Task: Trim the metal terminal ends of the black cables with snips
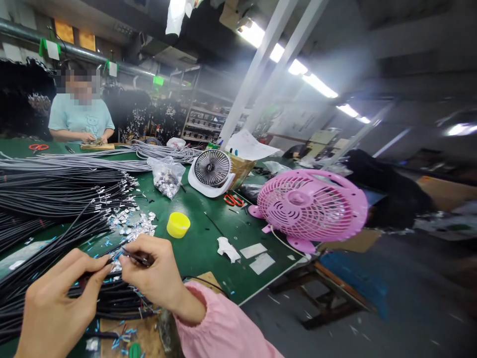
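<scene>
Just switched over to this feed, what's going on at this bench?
A person is working over a green table with both hands. The left hand pinches what looks like a cable end, while the right hand holds a small dark tool close to it. Bundles of black cables lie to the left, with silvery scraps by their ends. A yellow tub stands beyond the right hand. Across the table, another person is handling something too small to make out.

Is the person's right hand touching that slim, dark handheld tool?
Touching: the head view shows the slim, dark handheld tool lying between the thumb and curled fingers of the right hand.
</scene>
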`<action>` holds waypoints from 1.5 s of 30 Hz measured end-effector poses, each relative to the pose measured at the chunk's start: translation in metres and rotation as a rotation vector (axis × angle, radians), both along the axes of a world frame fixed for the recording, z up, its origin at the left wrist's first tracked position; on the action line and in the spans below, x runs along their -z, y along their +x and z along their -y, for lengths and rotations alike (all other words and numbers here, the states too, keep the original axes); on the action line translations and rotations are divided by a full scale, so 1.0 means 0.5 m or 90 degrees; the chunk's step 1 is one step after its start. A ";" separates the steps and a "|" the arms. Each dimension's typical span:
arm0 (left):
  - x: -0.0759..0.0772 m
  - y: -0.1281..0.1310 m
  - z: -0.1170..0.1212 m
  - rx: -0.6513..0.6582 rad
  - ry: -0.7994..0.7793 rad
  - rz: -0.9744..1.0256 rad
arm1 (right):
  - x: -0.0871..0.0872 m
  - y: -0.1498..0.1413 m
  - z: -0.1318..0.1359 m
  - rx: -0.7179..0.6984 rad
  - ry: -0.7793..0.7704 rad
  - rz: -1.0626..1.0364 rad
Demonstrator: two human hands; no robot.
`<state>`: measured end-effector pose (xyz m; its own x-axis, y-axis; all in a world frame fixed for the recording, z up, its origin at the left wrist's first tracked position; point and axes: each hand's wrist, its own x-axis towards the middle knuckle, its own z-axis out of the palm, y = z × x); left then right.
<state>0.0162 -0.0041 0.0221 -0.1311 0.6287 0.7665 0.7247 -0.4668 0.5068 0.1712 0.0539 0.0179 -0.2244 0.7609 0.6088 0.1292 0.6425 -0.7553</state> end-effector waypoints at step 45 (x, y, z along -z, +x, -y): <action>0.003 -0.017 0.021 -0.078 0.094 -0.011 | 0.000 0.010 0.017 -0.117 -0.155 0.010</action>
